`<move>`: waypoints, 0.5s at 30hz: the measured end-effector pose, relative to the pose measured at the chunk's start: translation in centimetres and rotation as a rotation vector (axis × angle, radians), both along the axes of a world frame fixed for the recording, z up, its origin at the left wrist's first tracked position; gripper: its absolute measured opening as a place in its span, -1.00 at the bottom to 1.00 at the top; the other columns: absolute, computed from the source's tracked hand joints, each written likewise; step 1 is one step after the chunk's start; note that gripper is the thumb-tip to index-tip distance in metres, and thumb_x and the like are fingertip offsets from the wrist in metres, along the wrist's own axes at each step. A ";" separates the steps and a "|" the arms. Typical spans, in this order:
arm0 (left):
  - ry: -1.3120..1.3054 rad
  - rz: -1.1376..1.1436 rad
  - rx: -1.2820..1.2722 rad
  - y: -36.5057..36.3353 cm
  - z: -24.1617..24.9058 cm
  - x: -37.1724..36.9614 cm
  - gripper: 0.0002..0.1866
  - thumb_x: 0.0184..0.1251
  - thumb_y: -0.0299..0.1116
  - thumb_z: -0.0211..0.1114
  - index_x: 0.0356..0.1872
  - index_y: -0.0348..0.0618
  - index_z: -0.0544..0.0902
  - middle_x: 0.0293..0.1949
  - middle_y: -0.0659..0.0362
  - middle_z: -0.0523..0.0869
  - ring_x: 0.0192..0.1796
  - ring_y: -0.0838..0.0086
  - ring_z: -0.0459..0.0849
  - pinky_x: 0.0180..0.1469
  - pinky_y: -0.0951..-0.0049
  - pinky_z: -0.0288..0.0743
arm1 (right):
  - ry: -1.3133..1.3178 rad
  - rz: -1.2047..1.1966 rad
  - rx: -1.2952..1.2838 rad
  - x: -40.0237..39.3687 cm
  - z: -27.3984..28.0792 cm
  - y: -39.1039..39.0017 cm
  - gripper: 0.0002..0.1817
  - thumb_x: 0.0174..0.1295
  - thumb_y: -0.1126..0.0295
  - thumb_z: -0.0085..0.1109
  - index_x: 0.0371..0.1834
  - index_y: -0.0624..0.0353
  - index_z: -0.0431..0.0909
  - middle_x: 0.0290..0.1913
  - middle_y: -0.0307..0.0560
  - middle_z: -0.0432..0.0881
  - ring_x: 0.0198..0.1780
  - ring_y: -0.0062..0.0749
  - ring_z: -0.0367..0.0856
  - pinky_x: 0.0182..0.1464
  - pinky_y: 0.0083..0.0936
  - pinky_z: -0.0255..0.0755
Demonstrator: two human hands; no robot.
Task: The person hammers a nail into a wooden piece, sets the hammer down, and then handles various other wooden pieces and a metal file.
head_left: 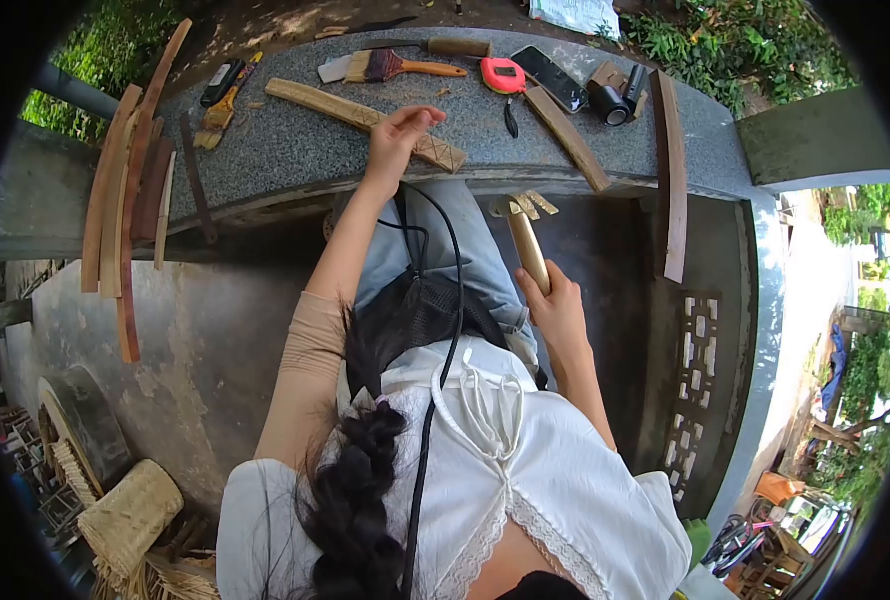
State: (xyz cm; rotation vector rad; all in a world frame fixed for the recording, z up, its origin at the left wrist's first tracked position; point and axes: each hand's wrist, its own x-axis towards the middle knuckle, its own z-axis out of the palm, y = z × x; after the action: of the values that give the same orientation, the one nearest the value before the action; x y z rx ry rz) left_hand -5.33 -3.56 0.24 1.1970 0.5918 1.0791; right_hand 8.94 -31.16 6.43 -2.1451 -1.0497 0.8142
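My left hand (397,145) is over the carved wooden strip (325,102) on the stone ledge, its fingers curled together; whatever is between them is too small to make out. Cut patterns show on the strip's right end, beside the hand. My right hand (555,305) is closed around the handle of a tan tool (528,245), held upright in front of the ledge. Several brass-coloured prongs show at the tool's upper end.
On the stone ledge (295,150) lie a wide brush (390,67), a red tape measure (503,76), a phone (550,78), a second brush (217,118) and a thin wooden strip (568,137). Long wooden slats (128,215) lean at the left; another slat (671,180) crosses the right edge.
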 end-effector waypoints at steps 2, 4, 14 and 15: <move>-0.027 0.062 -0.014 0.4 0.6 -1.2 -0.75 0.50 -0.28 0.28 -0.06 -0.27 0.71 -0.11 0.15 0.78 -0.05 0.54 0.68 0.11 0.49 0.52 | -0.044 0.004 0.006 0.4 0.3 -0.8 -0.61 0.30 0.10 0.32 -0.25 0.27 0.57 -0.57 0.13 0.61 -0.56 -0.02 0.62 -0.44 -0.25 0.42; -0.053 0.130 -0.032 0.6 1.0 -3.2 -0.75 0.50 -0.28 0.27 -0.06 -0.28 0.70 -0.12 0.15 0.78 -0.06 0.54 0.68 0.09 0.49 0.53 | -0.301 0.073 0.044 1.0 1.1 -1.0 -0.61 0.23 0.09 0.38 -0.20 0.22 0.57 -0.52 0.09 0.67 -0.50 0.03 0.66 -0.43 -0.22 0.47; 0.262 0.355 -0.136 -4.3 -2.6 -15.9 -0.79 0.49 -0.32 0.30 -0.10 -0.28 0.69 -0.20 0.20 0.74 -0.16 0.61 0.64 -0.02 0.58 0.51 | -0.659 0.402 0.271 4.2 3.6 8.4 -0.57 0.19 0.01 0.39 -0.10 0.09 0.56 -0.38 -0.07 0.71 -0.38 -0.08 0.72 -0.37 -0.21 0.54; 0.265 0.358 -0.138 -4.9 -3.0 -16.6 -0.79 0.49 -0.32 0.30 -0.10 -0.28 0.69 -0.20 0.20 0.74 -0.16 0.61 0.64 -0.02 0.58 0.51 | -0.667 0.428 0.289 3.8 3.6 9.9 -0.57 0.19 0.01 0.38 -0.08 0.09 0.56 -0.36 -0.06 0.72 -0.37 -0.07 0.72 -0.35 -0.19 0.54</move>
State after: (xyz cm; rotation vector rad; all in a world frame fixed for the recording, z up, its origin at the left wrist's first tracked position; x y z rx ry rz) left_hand -21.91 -8.49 -2.73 1.1462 1.1009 1.1623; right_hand 12.77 -21.22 10.08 -1.9956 -1.8777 0.0721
